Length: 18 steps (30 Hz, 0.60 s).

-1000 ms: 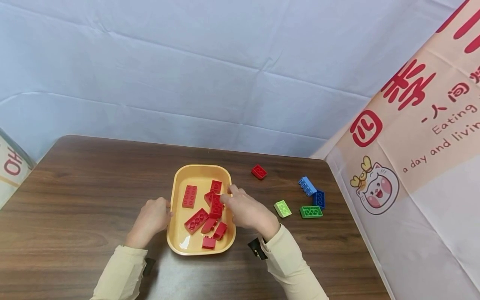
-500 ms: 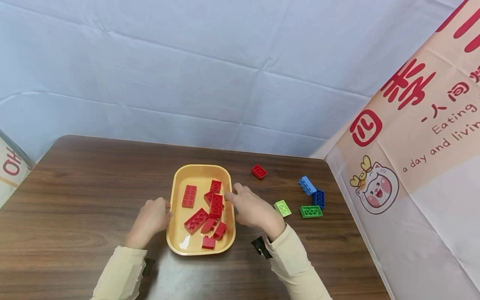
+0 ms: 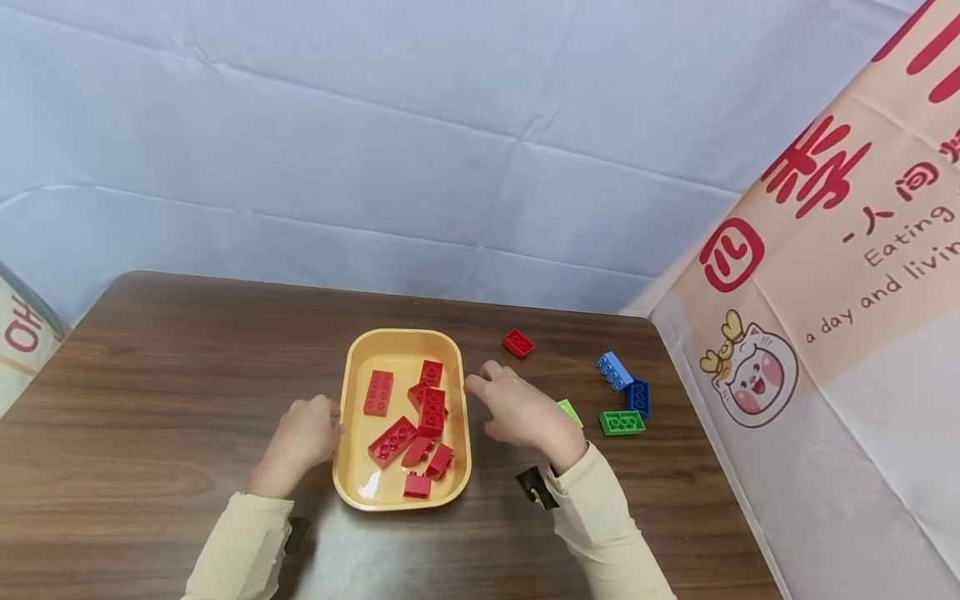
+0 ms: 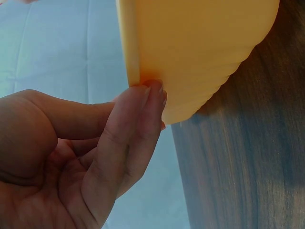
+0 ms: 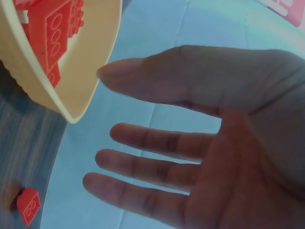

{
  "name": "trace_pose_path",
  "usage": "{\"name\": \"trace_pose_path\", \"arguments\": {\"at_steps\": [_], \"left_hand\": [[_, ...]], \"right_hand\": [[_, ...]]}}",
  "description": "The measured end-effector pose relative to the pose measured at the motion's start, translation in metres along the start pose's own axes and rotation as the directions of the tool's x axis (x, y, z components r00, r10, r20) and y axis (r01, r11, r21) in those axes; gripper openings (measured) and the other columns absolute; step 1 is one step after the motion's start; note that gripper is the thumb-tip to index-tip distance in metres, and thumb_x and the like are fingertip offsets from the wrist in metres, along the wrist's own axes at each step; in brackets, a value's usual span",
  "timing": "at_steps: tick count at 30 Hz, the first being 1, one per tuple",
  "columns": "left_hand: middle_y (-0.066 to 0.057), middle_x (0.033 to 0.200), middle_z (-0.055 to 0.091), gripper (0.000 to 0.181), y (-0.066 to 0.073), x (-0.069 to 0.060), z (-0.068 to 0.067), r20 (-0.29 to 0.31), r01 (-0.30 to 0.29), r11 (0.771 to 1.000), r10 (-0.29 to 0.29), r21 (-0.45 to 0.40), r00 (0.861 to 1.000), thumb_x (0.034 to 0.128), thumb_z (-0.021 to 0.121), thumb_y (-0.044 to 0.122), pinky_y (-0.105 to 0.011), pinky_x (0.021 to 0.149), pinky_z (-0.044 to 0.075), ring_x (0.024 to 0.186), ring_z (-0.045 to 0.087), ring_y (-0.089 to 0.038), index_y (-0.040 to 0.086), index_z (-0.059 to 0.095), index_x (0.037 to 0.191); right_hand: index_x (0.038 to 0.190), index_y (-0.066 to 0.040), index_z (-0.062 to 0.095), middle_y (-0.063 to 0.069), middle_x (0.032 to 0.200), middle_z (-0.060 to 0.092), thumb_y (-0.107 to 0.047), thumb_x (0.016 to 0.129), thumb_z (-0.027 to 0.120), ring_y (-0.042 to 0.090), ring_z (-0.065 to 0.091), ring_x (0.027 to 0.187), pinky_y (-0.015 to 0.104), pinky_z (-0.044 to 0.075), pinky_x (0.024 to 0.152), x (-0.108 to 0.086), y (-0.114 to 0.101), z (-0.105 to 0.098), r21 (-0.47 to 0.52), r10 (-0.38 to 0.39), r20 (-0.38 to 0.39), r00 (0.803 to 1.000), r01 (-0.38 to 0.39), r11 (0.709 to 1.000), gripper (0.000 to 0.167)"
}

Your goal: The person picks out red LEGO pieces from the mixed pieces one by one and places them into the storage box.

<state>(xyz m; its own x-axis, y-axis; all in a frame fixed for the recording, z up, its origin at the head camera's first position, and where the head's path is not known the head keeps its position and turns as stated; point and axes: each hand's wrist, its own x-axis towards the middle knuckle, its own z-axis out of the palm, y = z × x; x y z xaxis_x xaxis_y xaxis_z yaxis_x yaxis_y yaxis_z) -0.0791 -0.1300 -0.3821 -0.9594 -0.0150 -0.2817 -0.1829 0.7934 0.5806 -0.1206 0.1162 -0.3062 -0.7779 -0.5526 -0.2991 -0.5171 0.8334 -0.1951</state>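
A yellow tray [image 3: 358, 497] holds several red toy bricks [image 3: 393, 442]. At its left side my left hand [image 3: 302, 437] pinches the rim. The left wrist view shows the curled fingers [image 4: 125, 124] against the tray edge. My right hand [image 3: 528, 412] is just outside the tray's right side, holding nothing. In the right wrist view its thumb and fingers [image 5: 152, 140] are spread apart, the thumb tip near the tray rim [image 5: 74, 114].
One red brick [image 3: 518, 343] lies on the wooden table [image 3: 187, 400] behind my right hand. Farther right are a light blue brick [image 3: 615, 372], a dark blue brick [image 3: 638, 398] and a green brick [image 3: 622, 423]. A lime brick [image 3: 570, 412] is partly hidden by the right hand.
My right hand has drawn away from the red bricks, over the tray's right rim, and now covers part of the lime brick. The left hand and the tray have stayed put.
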Motion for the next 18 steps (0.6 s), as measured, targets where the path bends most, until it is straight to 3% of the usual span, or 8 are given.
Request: {"name": "trace_pose_path", "arguments": {"at_steps": [12,18], "left_hand": [[-0.006,0.056,0.052,0.013,-0.001,0.001,0.001,-0.002,0.002,1.0,-0.002,0.005,1.0,0.0844,0.057,0.003,-0.028,0.048,0.042,0.05,0.052,-0.016,-0.007,0.063,0.092],[-0.006,0.058,0.054,0.02,0.0,0.0,0.0,0.006,0.008,1.0,-0.008,-0.002,1.0,0.0847,0.057,0.003,-0.029,0.05,0.043,0.051,0.054,-0.015,-0.009,0.061,0.1]], "right_hand": [[0.118,-0.008,0.054,0.012,0.112,0.049,-0.006,0.076,0.072,0.025,0.05,0.1,0.037,0.046,0.082,0.007,0.031,-0.007,0.061,0.039,-0.012,0.999,-0.038,0.997,0.045],[0.122,-0.005,0.052,0.016,0.119,0.049,-0.008,0.078,0.07,0.03,0.048,0.107,0.042,0.043,0.087,0.014,0.054,-0.005,0.066,0.056,-0.023,0.998,-0.054,0.996,0.047]]}}
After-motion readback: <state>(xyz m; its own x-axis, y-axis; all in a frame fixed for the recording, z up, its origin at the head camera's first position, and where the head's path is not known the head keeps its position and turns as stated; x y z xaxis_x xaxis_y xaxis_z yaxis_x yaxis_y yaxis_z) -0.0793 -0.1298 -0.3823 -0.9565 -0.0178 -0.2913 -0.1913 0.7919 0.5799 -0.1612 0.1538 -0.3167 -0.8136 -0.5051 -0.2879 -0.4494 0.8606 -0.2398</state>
